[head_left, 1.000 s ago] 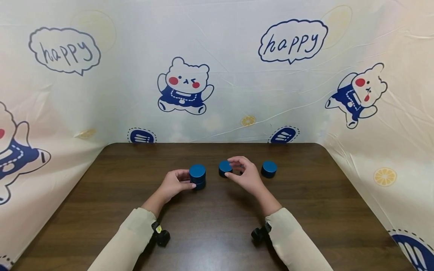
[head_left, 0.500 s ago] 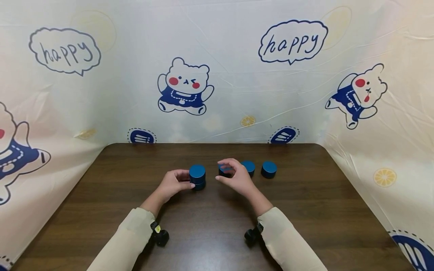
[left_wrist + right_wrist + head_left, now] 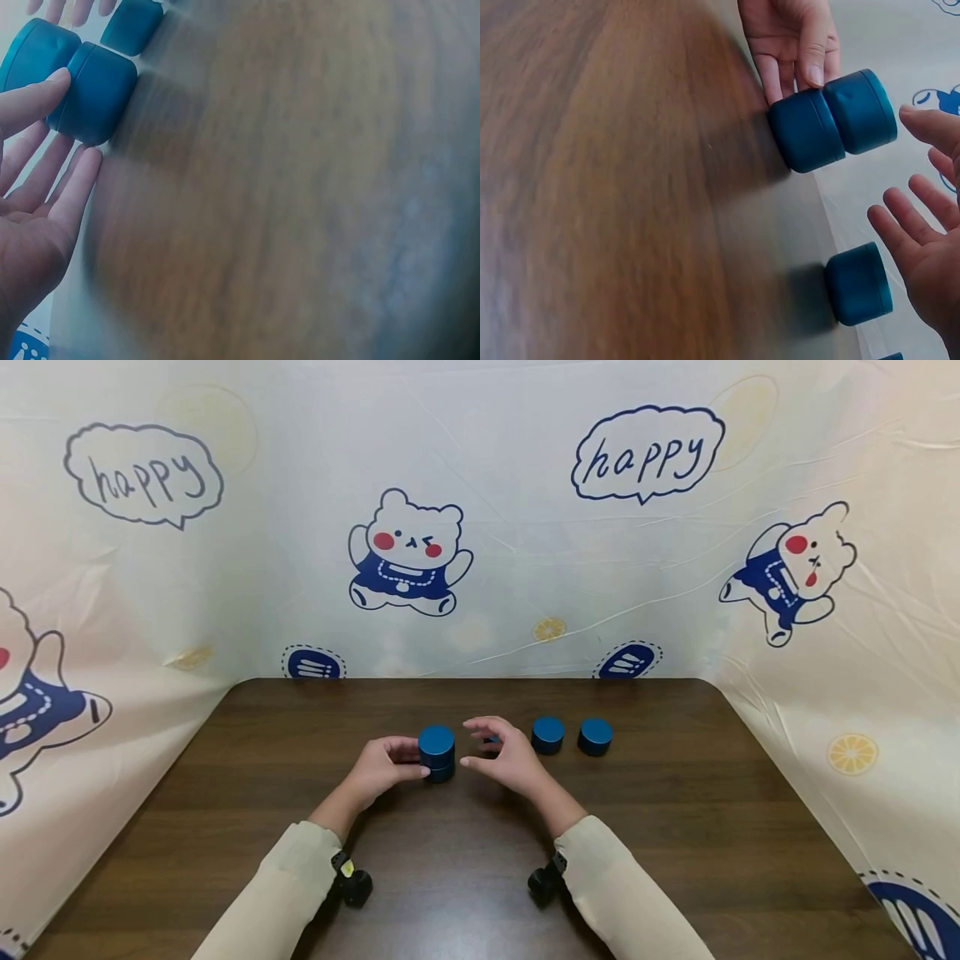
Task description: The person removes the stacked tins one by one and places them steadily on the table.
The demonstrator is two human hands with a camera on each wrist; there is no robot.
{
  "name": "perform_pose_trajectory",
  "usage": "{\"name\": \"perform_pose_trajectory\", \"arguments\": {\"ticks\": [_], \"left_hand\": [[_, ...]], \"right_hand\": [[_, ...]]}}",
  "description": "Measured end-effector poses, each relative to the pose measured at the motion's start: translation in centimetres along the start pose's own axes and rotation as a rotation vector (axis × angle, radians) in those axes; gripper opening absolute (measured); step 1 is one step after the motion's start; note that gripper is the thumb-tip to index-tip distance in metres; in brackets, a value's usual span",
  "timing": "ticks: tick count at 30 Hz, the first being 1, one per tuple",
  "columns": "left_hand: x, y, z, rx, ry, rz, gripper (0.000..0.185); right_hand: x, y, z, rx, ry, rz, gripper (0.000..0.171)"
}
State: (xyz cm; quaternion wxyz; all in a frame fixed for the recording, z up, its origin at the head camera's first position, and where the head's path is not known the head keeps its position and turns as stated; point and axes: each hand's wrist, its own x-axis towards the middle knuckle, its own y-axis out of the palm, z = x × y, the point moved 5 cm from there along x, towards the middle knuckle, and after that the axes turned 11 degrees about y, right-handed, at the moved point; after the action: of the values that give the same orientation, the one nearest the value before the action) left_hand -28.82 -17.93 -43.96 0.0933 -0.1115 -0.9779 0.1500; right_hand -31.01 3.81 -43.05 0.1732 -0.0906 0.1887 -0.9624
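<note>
Backdrop cloth (image 3: 525,560): biggest thing in view, printed with bears and "happy" bubbles, hung behind the table and along both sides. Table (image 3: 465,877): dark wood-grain top, with the blue cylinders in its far half.

Sleeves (image 3: 277,893): pale, one per arm, coming in from the near side.

Left hand (image 3: 378,770): gripping the two-cylinder stack (image 3: 437,753) from its left. Thumb on the near side around the seam, fingers reaching behind. Reads as a light steadying hold. Right hand (image 3: 510,762): holding nothing, fingers spread, thumb well apart from them. Sits to the right of the stack, opening turned toward it, gap visible between.

Stack: left of centre on the table, upright. Upper cylinder (image 3: 437,740) sits on the lower cylinder (image 3: 440,774); edges look roughly in line, seam shows in both wrist views.

Singles: nearest cylinder (image 3: 859,285) stands on the table behind the right hand, mostly hidden in the head view; right wrist view shows it near the fingers, no contact visible. Middle cylinder (image 3: 548,737) and far-right cylinder (image 3: 596,738) stand upright to its right, apart from each other.

Step, as judged: squaring up or steadying the stack, two high, three cylinders not on it. Next move would call for the right hand closing gently on the stack's free side, without knocking the nearest cylinder.
</note>
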Motion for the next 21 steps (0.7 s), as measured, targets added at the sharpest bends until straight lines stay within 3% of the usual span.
{"name": "perform_pose_trajectory", "arguments": {"ticks": [9,16,21], "left_hand": [[0.1,0.0,0.0,-0.005,0.014,0.001,0.041],[1.1,-0.2,3.0,-0.032,0.011,-0.011,0.044],[1.1,-0.2,3.6,-0.029,0.016,-0.02,0.045]], "right_hand": [[1.0,1.5,-0.2,0.041,0.026,0.037,0.051],[1.3,2.5,-0.4,0.034,0.031,0.045,0.051],[1.3,3.1,-0.4,0.04,0.026,0.04,0.051]]}}
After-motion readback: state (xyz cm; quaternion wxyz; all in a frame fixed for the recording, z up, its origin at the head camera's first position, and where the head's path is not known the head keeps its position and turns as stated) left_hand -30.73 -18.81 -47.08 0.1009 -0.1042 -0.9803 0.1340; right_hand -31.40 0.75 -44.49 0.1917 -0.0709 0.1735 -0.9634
